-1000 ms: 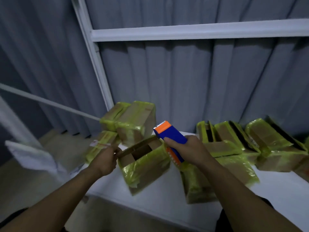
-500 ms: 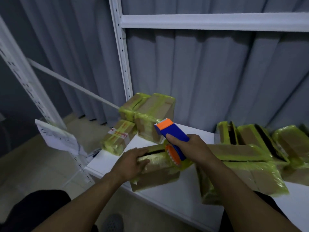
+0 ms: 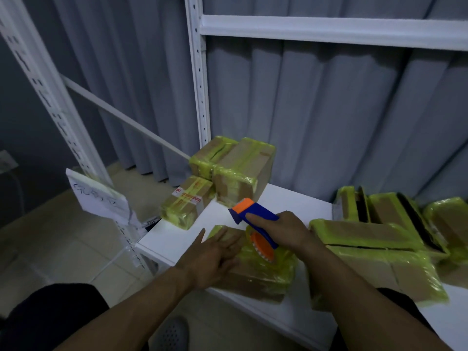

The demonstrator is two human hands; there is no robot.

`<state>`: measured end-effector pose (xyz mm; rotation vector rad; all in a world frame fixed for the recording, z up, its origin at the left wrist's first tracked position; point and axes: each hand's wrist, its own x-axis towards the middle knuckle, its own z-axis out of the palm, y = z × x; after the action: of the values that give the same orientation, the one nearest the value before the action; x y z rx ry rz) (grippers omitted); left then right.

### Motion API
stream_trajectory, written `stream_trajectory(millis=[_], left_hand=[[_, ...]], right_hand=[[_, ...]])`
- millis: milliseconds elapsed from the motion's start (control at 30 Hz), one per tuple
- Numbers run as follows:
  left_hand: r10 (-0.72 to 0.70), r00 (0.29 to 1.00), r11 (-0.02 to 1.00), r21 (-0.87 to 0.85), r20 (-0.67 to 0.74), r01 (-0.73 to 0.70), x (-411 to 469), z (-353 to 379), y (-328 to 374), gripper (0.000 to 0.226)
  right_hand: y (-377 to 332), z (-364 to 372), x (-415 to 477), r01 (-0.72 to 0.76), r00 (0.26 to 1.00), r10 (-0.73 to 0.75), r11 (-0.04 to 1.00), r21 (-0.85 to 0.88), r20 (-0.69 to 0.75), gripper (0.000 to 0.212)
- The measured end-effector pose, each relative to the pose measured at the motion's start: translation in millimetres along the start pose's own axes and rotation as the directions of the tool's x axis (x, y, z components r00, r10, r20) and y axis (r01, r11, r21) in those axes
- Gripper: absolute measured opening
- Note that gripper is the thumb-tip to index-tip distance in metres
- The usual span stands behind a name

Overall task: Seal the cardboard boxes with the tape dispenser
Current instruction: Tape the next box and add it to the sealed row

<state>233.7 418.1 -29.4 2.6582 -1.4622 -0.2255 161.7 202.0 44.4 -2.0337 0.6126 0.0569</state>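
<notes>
A person's left hand (image 3: 215, 257) lies flat, fingers spread, pressing on the top of a cardboard box (image 3: 263, 274) at the front edge of a white shelf (image 3: 172, 239). The right hand (image 3: 288, 230) grips a blue-and-orange tape dispenser (image 3: 255, 214), its orange wheel down on the same box. More boxes wrapped in yellow-green tape sit behind (image 3: 238, 168) and to the right (image 3: 374, 239), before a grey curtain (image 3: 329, 110).
</notes>
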Motion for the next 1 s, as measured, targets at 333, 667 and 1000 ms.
stream_trajectory(millis=[333,667,1000], left_hand=[[-0.217,0.975,0.976,0.039,0.047,0.215,-24.9,7.9,1.1,0.078],[-0.252,0.968,0.932,-0.266,0.008,0.245,-24.0,1.0,9.9,0.092],[-0.225,0.973,0.929,-0.290,0.051,0.230,-13.2,5.3,22.0,0.093]], right_hand=[[-5.5,-17.7,-9.9,-0.009,0.997,0.023,0.986,-0.168,0.080,0.064],[-2.0,-28.7,-36.6,0.015,0.999,-0.014,0.999,0.028,-0.039,0.052],[49.1,-77.1,-47.7,-0.149,0.949,0.136,0.988,-0.028,-0.283,0.060]])
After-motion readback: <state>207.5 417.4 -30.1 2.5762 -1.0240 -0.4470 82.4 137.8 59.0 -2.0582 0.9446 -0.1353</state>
